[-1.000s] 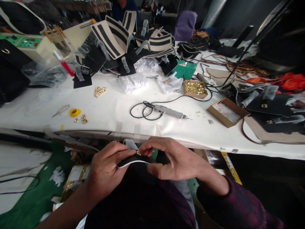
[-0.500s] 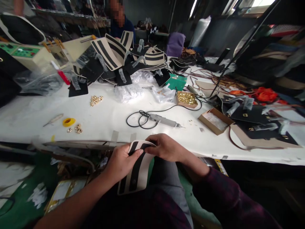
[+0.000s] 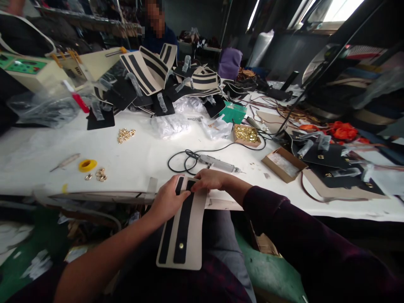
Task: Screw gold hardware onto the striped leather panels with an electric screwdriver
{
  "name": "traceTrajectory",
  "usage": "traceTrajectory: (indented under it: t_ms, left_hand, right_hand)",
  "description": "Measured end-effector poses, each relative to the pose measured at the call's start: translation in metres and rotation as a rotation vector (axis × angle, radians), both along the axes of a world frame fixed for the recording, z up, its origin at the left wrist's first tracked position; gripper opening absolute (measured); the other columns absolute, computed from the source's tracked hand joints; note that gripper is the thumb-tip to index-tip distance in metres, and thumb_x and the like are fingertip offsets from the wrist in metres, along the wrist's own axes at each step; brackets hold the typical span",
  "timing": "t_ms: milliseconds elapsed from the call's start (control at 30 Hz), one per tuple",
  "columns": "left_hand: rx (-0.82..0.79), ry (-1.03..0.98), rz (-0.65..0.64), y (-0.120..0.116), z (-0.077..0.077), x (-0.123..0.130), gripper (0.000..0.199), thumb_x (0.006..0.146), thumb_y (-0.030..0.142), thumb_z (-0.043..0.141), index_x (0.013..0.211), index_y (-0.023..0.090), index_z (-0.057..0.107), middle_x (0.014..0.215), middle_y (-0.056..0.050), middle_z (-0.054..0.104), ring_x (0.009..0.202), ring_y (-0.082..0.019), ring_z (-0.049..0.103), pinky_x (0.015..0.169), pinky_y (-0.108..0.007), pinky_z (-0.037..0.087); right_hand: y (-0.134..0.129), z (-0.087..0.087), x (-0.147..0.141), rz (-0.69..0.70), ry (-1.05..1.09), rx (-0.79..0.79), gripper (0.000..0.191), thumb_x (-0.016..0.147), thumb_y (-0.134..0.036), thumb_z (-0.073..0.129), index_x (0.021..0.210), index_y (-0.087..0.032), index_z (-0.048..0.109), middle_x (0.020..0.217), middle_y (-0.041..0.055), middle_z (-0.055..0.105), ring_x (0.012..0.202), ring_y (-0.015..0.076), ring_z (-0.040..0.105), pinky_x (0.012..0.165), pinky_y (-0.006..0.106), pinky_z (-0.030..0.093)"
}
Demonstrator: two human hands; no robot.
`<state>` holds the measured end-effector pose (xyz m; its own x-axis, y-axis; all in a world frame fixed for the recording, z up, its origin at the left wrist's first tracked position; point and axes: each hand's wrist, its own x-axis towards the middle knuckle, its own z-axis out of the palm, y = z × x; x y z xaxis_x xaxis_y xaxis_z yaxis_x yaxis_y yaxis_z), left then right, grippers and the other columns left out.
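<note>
While the left hand [image 3: 166, 198] is holding the panel [image 3: 196, 229] near its upper left edge, with the thumb pressing on its face, the right hand [image 3: 208, 180] is gripping its upper right part. The fingers of both hands are closing on the panel; their tips behind it are hiding from view. The panel is sloping from the front edge of the surface [image 3: 145, 153] down over the person's lap, its beige side with two dark stripes facing up. Whether its upper end is touching the surface, one cannot tell. A gold stud [image 3: 181, 245] is showing on the middle stripe, near the lower end.

Just beyond the hands, a grey rotary tool [image 3: 217, 163] is lying with its cord [image 3: 169, 162] looping at its left. Farther left, gold rings [image 3: 101, 174] are lying beside yellow tape [image 3: 87, 165], with an awl [image 3: 65, 162] resting near. To the right, an open box [image 3: 285, 165] is holding clear plastic, and a smaller tray [image 3: 248, 144] is holding gold pieces [image 3: 246, 133]. Behind, more striped pieces [image 3: 143, 72] are lying heaped, and another person [image 3: 158, 35] is sitting or standing past them.
</note>
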<state>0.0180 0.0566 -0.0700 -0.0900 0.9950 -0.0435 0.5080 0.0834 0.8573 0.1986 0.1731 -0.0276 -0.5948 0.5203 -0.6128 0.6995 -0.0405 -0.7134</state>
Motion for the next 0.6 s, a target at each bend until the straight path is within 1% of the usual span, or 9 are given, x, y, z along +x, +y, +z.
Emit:
traceTrajectory:
  t_ms: [67,100,167,233,300,367,500,600]
  left_hand:
    - [0.059,0.063,0.022,-0.001,-0.003,0.002,0.064,0.084,0.024,0.075,0.144,0.022,0.055,0.143,-0.012,0.066,0.132,-0.032,0.063,0.113,-0.051,0.050]
    - [0.094,0.112,0.026,-0.001,-0.005,0.002,0.069,0.084,0.023,0.075,0.149,0.023,0.050,0.147,-0.013,0.062,0.135,-0.033,0.061,0.114,-0.052,0.049]
    - [0.162,0.234,0.020,-0.003,-0.007,0.003,0.069,0.086,0.023,0.074,0.151,0.024,0.049,0.146,-0.013,0.060,0.135,-0.033,0.061,0.109,-0.053,0.053]
    - [0.217,0.337,0.003,-0.004,-0.010,0.003,0.059,0.088,0.024,0.074,0.144,0.025,0.055,0.145,-0.013,0.059,0.133,-0.033,0.062,0.106,-0.052,0.056]
    - [0.259,0.403,-0.019,-0.006,-0.012,0.002,0.043,0.089,0.026,0.074,0.131,0.025,0.065,0.146,-0.012,0.058,0.132,-0.034,0.062,0.108,-0.053,0.055]
    - [0.287,0.444,-0.040,-0.007,-0.015,0.000,0.031,0.090,0.028,0.074,0.120,0.024,0.071,0.147,-0.012,0.058,0.130,-0.034,0.062,0.109,-0.055,0.053]
    - [0.337,0.487,-0.067,-0.008,-0.019,-0.002,0.023,0.092,0.031,0.073,0.114,0.025,0.075,0.149,-0.011,0.059,0.126,-0.034,0.061,0.106,-0.056,0.052]
    - [0.362,0.508,-0.083,-0.008,-0.020,-0.002,0.018,0.094,0.032,0.071,0.110,0.027,0.077,0.149,-0.008,0.063,0.128,-0.034,0.058,0.103,-0.056,0.050]
  right_hand:
    - [0.002,-0.001,-0.002,0.011,-0.026,0.005,0.017,0.071,-0.030,0.077,0.080,-0.015,0.076,0.068,-0.0007,0.067,0.062,0.0136,0.059,0.052,0.023,0.045]
    - [0.003,-0.002,-0.003,0.016,-0.036,0.009,0.017,0.071,-0.030,0.077,0.079,-0.016,0.075,0.068,-0.0009,0.066,0.062,0.0134,0.059,0.052,0.023,0.045]
    - [0.004,-0.002,-0.006,0.027,-0.057,0.014,0.016,0.071,-0.031,0.077,0.078,-0.016,0.075,0.066,-0.0016,0.064,0.061,0.0133,0.057,0.051,0.024,0.045]
    - [0.005,0.000,-0.009,0.035,-0.084,0.030,0.016,0.070,-0.031,0.078,0.076,-0.016,0.074,0.063,-0.0025,0.060,0.059,0.0133,0.055,0.050,0.024,0.043]
    - [0.004,0.002,-0.013,0.040,-0.120,0.059,0.016,0.070,-0.031,0.079,0.072,-0.017,0.072,0.060,-0.0029,0.056,0.058,0.0134,0.053,0.049,0.025,0.042]
    - [0.003,0.005,-0.015,0.047,-0.151,0.086,0.017,0.070,-0.031,0.079,0.068,-0.017,0.070,0.058,-0.0028,0.054,0.058,0.0136,0.052,0.050,0.026,0.041]
    - [0.001,0.006,-0.016,0.079,-0.183,0.141,0.018,0.073,-0.032,0.080,0.069,-0.017,0.071,0.059,-0.0016,0.058,0.058,0.0140,0.055,0.050,0.025,0.037]
    - [-0.002,0.004,-0.014,0.072,-0.203,0.214,0.018,0.074,-0.033,0.081,0.080,-0.016,0.076,0.066,0.0001,0.066,0.063,0.0151,0.060,0.053,0.025,0.039]
